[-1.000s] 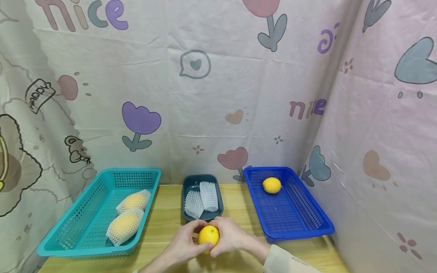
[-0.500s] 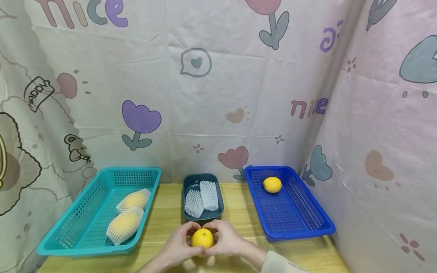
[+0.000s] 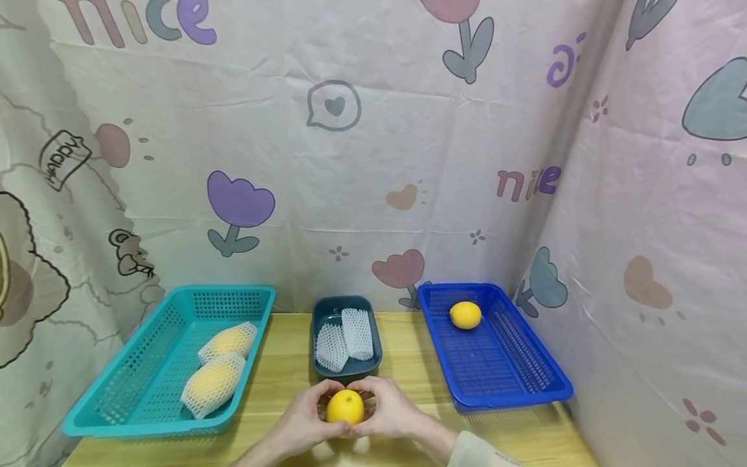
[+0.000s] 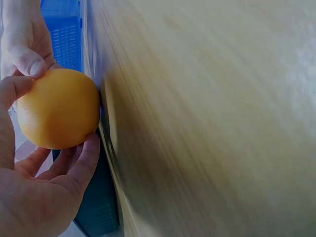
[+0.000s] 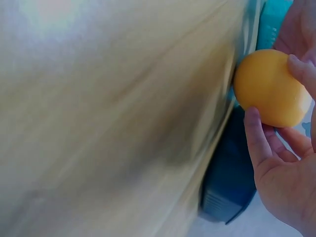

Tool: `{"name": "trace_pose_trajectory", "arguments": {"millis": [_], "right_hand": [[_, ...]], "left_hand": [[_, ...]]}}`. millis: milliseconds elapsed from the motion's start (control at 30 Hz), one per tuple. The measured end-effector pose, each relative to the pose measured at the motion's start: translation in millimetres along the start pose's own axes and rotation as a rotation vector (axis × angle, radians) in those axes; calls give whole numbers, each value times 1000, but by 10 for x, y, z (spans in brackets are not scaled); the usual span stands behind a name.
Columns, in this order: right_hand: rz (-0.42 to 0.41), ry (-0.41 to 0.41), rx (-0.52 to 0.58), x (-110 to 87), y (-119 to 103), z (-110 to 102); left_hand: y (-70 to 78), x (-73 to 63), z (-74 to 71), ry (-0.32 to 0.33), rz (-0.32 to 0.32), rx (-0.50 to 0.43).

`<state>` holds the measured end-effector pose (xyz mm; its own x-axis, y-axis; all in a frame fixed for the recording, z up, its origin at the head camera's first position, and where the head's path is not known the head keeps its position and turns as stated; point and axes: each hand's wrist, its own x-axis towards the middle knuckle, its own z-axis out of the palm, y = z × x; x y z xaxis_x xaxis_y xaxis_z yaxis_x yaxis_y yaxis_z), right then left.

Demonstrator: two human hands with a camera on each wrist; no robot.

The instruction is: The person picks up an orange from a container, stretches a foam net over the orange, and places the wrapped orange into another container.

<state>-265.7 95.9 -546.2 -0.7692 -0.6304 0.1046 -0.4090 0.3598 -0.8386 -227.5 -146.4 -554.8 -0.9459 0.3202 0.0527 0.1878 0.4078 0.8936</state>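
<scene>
A yellow lemon (image 3: 345,407) is held between both hands at the front middle of the table. My left hand (image 3: 300,420) grips its left side, with the thumb on the near face and fingers curled behind. From the other side my right hand (image 3: 390,410) grips it the same way, the two thumbs nearly meeting in front. The left wrist view has the lemon (image 4: 59,108) close over the tabletop, fingertips pressing its skin. In the right wrist view the right fingers (image 5: 256,133) lie along the lemon (image 5: 269,89). Parts of the far fingers are hidden behind it.
Just behind the hands stands a dark teal box (image 3: 347,375) with white foam net sleeves (image 3: 357,334). A turquoise basket (image 3: 146,363) at left holds two net-wrapped yellow fruits (image 3: 213,386). In the blue basket (image 3: 490,363) at right lies another lemon (image 3: 465,315).
Both hands have moved slightly left and down with the lemon, and its stem end has turned to point more upward. In the last half second they have hardly moved.
</scene>
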Motion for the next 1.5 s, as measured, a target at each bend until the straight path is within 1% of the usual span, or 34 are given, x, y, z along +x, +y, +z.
{"name": "trace_pose_trajectory", "arguments": {"millis": [200,433,567,700,800,1033,1267,1400,1500], "right_hand": [[16,-50,-12,10,-78,-168],[16,-45,-92,67,-210,-354],[4,-14,-163,139,-288,-460],[-2,56,-276,243,-353,-558],[20,105,-365,332,-393,-625],[28,138,-530,578,-440,-743],[96,165,-629,832,-412,-768],[150,175,-642,955,-365,-746],[213,195,-634,1024,-325,-713]], "left_hand": [[-7,-8,10,27,39,2],[-4,-39,7,32,17,32],[6,-44,10,32,24,33],[3,-43,18,35,30,39],[-8,-43,22,30,25,39],[-5,-35,8,20,11,35],[23,-31,-21,4,-4,37],[36,-34,-37,-6,-7,43],[44,-29,-46,-18,-6,55]]}}
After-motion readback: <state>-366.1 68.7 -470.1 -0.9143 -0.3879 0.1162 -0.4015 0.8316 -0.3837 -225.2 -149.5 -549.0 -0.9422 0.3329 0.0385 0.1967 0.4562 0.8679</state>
